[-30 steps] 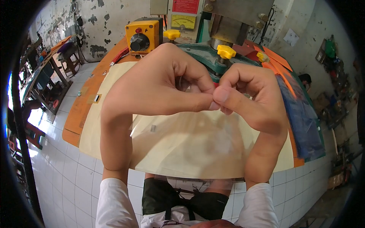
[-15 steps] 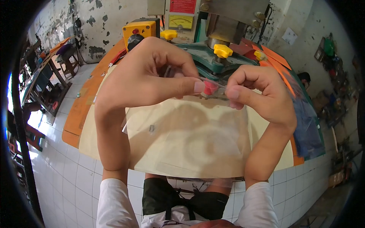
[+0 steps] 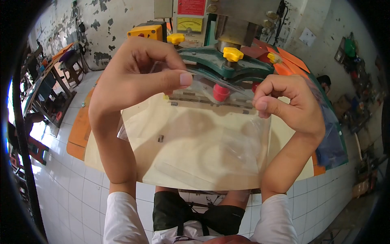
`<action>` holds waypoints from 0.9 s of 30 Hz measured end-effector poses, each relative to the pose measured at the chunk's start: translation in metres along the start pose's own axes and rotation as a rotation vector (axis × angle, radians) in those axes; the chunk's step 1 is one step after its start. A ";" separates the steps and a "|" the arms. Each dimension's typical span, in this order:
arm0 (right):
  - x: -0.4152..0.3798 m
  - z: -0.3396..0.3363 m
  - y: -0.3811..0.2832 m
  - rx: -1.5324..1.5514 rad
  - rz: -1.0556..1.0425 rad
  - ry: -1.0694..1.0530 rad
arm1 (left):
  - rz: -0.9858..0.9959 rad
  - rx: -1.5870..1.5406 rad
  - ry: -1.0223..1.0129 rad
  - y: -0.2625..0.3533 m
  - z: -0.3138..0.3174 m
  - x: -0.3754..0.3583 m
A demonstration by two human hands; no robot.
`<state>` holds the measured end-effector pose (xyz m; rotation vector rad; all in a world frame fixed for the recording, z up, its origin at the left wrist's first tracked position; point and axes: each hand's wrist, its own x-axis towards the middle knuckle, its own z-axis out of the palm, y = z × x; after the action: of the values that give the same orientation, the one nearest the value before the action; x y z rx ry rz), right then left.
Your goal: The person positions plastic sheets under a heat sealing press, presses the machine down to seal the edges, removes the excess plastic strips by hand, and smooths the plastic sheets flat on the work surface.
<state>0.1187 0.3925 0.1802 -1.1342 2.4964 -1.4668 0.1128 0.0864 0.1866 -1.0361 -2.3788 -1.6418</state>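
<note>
A clear plastic sheet [image 3: 195, 134] hangs between my hands over the cream-coloured work surface [image 3: 97, 150]. My left hand [image 3: 138, 81] pinches its upper left edge between thumb and forefinger. On the other side, my right hand [image 3: 288, 99] is closed on the upper right edge. Through the plastic show a red round part [image 3: 221, 92] and a metal bar with small dark clips. A small dark piece [image 3: 160, 138] is visible at the left of the sheet. Behind the hands is a green press frame [image 3: 227, 65] with a yellow knob [image 3: 233, 54].
A yellow control box [image 3: 148, 32] and a yellow gauge [image 3: 189, 25] stand at the back. Orange sheets [image 3: 290, 61] and blue plastic [image 3: 331, 142] lie at the right. Tiled floor [image 3: 77, 179] surrounds the table, and a bench stands far left.
My hands have moved apart, the left one leftward and the right one slightly right. The sheet's upper edge is stretched wider between them, and more of the red part and metal bar shows.
</note>
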 end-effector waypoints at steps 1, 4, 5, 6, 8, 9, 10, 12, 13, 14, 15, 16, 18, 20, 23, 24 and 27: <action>-0.001 -0.001 -0.001 0.000 0.000 0.001 | 0.000 0.001 -0.001 0.000 -0.001 -0.001; -0.002 -0.002 -0.001 0.002 0.024 0.003 | 0.015 -0.029 0.043 -0.001 -0.001 -0.003; -0.003 -0.003 0.000 -0.019 -0.008 -0.013 | 0.013 -0.021 0.076 -0.001 -0.001 -0.003; -0.004 -0.003 0.001 -0.041 -0.040 -0.028 | 0.010 -0.012 0.109 -0.001 0.000 -0.004; -0.004 -0.006 0.000 -0.134 -0.089 -0.076 | 0.019 -0.005 0.127 -0.003 -0.003 -0.004; -0.005 -0.008 -0.001 -0.228 -0.137 -0.124 | 0.027 0.001 0.146 -0.004 -0.004 -0.005; -0.005 -0.010 -0.001 -0.229 -0.137 -0.124 | 0.028 0.002 0.146 -0.005 -0.006 -0.006; -0.006 -0.012 -0.002 -0.297 -0.151 -0.152 | 0.041 0.018 0.221 -0.006 -0.009 -0.008; -0.007 -0.011 -0.002 -0.297 -0.151 -0.152 | 0.041 0.019 0.220 -0.006 -0.012 -0.010; -0.007 -0.010 -0.002 -0.205 -0.083 -0.109 | 0.044 0.015 0.199 -0.005 -0.016 -0.011; -0.008 -0.010 -0.002 -0.112 -0.016 -0.066 | 0.047 0.012 0.177 -0.005 -0.018 -0.012; -0.008 -0.010 -0.001 -0.113 -0.015 -0.064 | 0.049 0.012 0.176 -0.006 -0.020 -0.012; -0.010 -0.011 0.001 -0.097 -0.003 -0.037 | 0.042 0.015 0.189 -0.006 -0.022 -0.015; -0.010 -0.012 0.001 -0.102 -0.008 -0.036 | 0.051 0.026 0.196 -0.007 -0.023 -0.015; -0.010 -0.012 0.000 -0.116 -0.018 -0.029 | 0.047 0.037 0.206 -0.008 -0.027 -0.017; -0.010 -0.012 0.000 -0.126 -0.022 -0.023 | 0.034 0.036 0.209 -0.008 -0.028 -0.017; -0.011 -0.014 0.000 -0.126 0.000 -0.012 | 0.033 0.041 0.223 -0.007 -0.028 -0.018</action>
<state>0.1217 0.4093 0.1843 -1.1574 2.6133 -1.3155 0.1141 0.0524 0.1857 -0.8319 -2.2305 -1.5972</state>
